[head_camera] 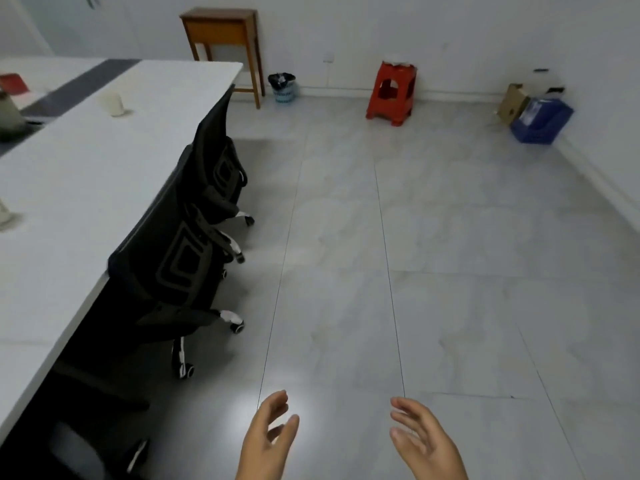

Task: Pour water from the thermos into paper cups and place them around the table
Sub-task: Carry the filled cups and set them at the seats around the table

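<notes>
Two empty hands (346, 438), two cups (114, 103)

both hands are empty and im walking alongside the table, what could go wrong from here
1. The black chairs have wheeled legs jutting into the floor path, so a foot could catch one.
2. The paper cup on the white table stands fairly near the edge; bumping the table might tip it.
3. The left hand and right hand hold nothing, so another cup has to be fetched.

The left hand (268, 436) and right hand (420, 438) reach forward low in view, well apart, palms turned toward each other. Both are empty, fingers loosely spread and slightly curled, neither grip closed.
</notes>
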`<state>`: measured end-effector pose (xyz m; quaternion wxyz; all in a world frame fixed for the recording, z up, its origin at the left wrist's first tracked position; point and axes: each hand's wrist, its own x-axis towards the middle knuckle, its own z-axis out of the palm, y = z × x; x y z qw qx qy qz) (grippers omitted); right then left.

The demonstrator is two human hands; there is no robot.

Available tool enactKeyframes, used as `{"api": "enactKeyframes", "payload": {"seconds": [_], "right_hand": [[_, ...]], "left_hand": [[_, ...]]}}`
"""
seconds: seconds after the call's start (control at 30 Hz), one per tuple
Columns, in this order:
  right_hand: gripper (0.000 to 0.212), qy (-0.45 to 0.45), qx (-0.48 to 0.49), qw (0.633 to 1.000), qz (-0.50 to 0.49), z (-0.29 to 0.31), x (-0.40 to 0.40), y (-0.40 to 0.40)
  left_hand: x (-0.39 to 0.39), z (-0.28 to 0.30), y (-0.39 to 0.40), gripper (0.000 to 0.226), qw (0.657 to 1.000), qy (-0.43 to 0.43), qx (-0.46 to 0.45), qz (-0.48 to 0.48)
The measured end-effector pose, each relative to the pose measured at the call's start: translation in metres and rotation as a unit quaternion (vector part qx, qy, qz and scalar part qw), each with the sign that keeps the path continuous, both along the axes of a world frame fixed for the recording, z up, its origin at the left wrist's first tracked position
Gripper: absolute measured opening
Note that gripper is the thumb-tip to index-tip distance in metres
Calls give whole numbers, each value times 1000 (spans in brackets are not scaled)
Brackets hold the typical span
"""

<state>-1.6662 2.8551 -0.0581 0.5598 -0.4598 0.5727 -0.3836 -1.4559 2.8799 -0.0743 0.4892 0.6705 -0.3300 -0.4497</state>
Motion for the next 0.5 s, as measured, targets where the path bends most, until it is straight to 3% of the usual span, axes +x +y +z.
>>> {"api": "enactKeyframes", "payload": {"seconds": [0.27, 0.5], "right_hand": [[33, 5, 6, 998, -65, -20, -34, -201], [34, 21, -48, 998, 23, 12, -48, -436]], "left_hand": [[-17, -19, -215, 32, 1000, -14, -10, -20], [-38, -19, -412, 28, 998, -5, -13, 67]]}}
